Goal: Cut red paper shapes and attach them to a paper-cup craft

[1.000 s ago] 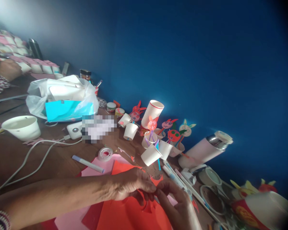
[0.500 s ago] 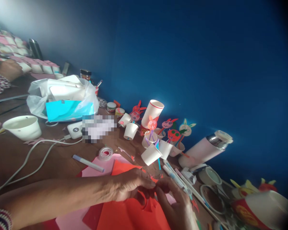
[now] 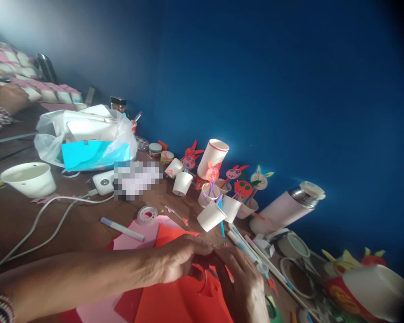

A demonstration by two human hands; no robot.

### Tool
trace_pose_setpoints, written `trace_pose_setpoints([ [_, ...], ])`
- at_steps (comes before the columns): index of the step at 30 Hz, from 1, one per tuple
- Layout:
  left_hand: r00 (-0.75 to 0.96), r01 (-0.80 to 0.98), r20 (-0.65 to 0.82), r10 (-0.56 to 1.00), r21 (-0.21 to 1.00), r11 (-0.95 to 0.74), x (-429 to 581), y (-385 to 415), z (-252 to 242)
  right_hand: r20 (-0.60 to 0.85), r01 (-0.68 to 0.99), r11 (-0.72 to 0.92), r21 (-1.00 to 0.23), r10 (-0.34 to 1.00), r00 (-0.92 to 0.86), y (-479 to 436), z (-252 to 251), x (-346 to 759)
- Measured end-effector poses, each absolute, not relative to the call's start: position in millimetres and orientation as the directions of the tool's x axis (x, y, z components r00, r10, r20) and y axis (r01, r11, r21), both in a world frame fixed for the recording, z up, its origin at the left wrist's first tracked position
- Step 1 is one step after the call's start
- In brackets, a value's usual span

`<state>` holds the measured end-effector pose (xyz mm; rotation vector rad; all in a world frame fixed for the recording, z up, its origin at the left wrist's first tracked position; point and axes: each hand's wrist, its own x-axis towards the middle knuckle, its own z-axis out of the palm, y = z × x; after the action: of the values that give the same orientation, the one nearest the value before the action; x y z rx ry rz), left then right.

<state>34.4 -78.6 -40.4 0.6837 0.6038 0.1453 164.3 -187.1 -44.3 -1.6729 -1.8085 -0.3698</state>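
Note:
My left hand (image 3: pixel 183 258) reaches in from the left, its fingers closed at a piece of red paper with a curved cut edge (image 3: pixel 198 271). My right hand (image 3: pixel 244 278) meets it from the right, fingers bent over the same piece; the fingertips of both hands nearly touch and hide part of it. Below them lies a red-orange sheet (image 3: pixel 175 300), with a pink sheet (image 3: pixel 101 305) under it. A roll of clear tape (image 3: pixel 147 216) and a capped marker (image 3: pixel 122 229) lie beyond my left forearm.
Paper cups (image 3: pixel 211 216) with rabbit-faced straws stand near the blue wall. A pink thermos (image 3: pixel 283 213) leans at right, beside long pens (image 3: pixel 242 244). At left are a plastic bag (image 3: pixel 50 139), a white bowl (image 3: pixel 28 184), a white cable (image 3: pixel 42 215) and another person's hand (image 3: pixel 11 98).
My right hand has turned and come over the red paper, its back now facing up more. My left hand has hardly moved. The view has shifted slightly.

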Motion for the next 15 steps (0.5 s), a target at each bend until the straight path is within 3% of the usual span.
trace_pose_setpoints([
  [10, 0.87, 0.081, -0.405, 0.281, 0.679, 0.729, 30.5, -78.6, -34.9, 0.48, 0.808, 0.147, -0.57, 0.858, 0.183, -187.9, -31.5, 158.1],
  [15, 0.889, 0.075, -0.375, 0.264, 0.686, 0.723, 29.4, -78.7, -36.9, 0.443, 0.747, 0.156, -0.646, 0.874, 0.201, -187.8, -27.4, 156.0],
])
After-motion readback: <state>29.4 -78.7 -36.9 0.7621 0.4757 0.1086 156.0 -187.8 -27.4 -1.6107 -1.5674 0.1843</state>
